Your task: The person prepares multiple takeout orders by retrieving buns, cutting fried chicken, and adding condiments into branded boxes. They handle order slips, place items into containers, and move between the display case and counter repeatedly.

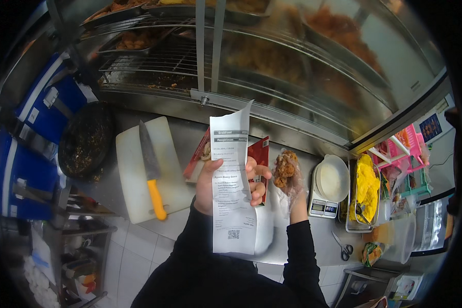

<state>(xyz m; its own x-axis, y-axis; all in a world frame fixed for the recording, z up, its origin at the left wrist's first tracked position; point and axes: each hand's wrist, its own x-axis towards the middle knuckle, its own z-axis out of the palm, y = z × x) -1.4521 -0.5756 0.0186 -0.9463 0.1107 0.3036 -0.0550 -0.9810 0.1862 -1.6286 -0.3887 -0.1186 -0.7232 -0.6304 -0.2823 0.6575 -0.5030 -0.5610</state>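
Note:
My left hand (206, 188) grips a long printed paper receipt (231, 208) upright over the counter, the thumb in front and fingers curled round the far edge. In a clear plastic glove, my right hand (294, 188) holds a piece of fried chicken (285, 169). Behind the receipt stands an open red food box (262, 154), partly hidden by paper and fingers. Left of it, a knife with a yellow handle (156, 200) lies on a white cutting board (129, 154). To the right of my gloved hand, a white kitchen scale (316, 210) bears a pale plastic bowl (333, 179).
A glass display cabinet (254, 104) with fried food lines the back. Dark round pan (85, 142) and blue boxes (21, 177) are at left. On the right are a metal tray (369, 227) of yellow food, scissors (344, 248) and a pink basket (419, 146).

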